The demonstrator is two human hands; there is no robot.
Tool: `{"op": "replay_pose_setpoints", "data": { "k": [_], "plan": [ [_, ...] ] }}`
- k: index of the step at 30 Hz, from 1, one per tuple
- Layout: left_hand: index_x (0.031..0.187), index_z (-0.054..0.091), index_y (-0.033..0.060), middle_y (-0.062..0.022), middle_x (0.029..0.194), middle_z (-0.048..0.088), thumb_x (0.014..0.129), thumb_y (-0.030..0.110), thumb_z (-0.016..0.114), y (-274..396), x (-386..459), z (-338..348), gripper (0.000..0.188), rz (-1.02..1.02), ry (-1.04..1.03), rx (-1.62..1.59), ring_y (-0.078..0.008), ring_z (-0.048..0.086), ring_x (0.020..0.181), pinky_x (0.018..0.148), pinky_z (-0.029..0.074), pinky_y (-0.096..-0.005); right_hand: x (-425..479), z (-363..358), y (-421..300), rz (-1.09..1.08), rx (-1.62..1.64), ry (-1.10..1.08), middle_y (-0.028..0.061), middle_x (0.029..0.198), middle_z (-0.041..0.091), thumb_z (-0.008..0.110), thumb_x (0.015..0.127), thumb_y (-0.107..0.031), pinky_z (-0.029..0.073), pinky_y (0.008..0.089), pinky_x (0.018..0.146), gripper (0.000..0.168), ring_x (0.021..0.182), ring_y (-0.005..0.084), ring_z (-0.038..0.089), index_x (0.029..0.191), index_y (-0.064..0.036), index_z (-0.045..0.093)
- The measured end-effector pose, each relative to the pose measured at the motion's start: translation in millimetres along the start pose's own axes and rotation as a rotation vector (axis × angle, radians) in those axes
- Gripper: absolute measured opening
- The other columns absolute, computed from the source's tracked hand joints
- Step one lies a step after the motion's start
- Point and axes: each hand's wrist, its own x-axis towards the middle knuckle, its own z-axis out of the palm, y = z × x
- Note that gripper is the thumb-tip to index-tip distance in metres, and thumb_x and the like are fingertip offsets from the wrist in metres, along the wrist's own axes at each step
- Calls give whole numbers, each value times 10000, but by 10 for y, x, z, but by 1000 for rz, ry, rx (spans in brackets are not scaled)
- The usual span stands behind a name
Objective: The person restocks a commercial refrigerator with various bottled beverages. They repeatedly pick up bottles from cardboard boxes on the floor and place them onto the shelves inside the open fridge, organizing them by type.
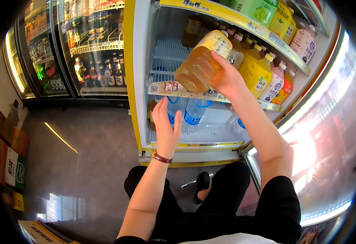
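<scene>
My right hand grips a large plastic bottle of amber drink with a yellow label, tilted in front of the middle shelf of an upright drinks cooler. My left hand, with a brown-strapped watch on the wrist, is raised below and left of the bottle, fingers apart and holding nothing. Behind it, large clear water bottles with blue labels and handles stand on the bottom shelf. Yellow juice bottles, a pink-and-white bottle and an orange one line the middle shelf's right side.
The cooler's glass door stands open at the right. More bottles, green and yellow, are on the upper shelf. Glass-fronted coolers stand at the left, cardboard boxes at the far left. A box lies at lower left.
</scene>
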Motion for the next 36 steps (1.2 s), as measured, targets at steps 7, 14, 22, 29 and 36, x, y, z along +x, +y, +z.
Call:
{"op": "replay_pose_setpoints", "data": {
  "k": [7,14,22,29,36],
  "plan": [
    [1348,418,-53,-226,1358,436,910,154,639,15,-29,9,533,33,-3,24,-388,405,1266,1062,342,-466,1157,-241,104,-291,-371,44,96,1188,641,779,810,-102,460,399,959,436,1127,230,589,1194,-26,587],
    [1347,418,-55,-225,1360,441,894,148,652,-42,40,30,548,63,4,37,-395,401,1271,1062,341,-476,1901,-823,-80,-395,-873,49,151,1310,558,852,690,-52,426,385,1024,810,1246,280,512,1356,-22,391],
    [1355,423,-32,-202,1376,440,888,125,650,-84,95,61,542,64,16,48,-373,399,1282,1066,342,-452,2272,-885,-137,-330,-1502,388,146,1404,493,654,900,-207,359,391,1085,619,1331,301,439,1419,-46,356],
    [1345,474,-2,-174,1456,420,826,75,689,-170,184,-10,568,192,18,225,-402,361,1358,1093,323,-469,1771,137,237,-371,-1937,656,197,1263,594,541,913,-213,447,402,1017,411,1233,336,544,1289,-48,530],
    [1365,466,4,-180,1462,412,824,77,690,-188,241,94,591,175,22,222,-410,339,1375,1102,313,-484,2635,-666,158,-338,-2248,175,193,1282,588,524,912,-128,457,444,992,375,1200,322,568,1283,-88,554]
  ]
}}
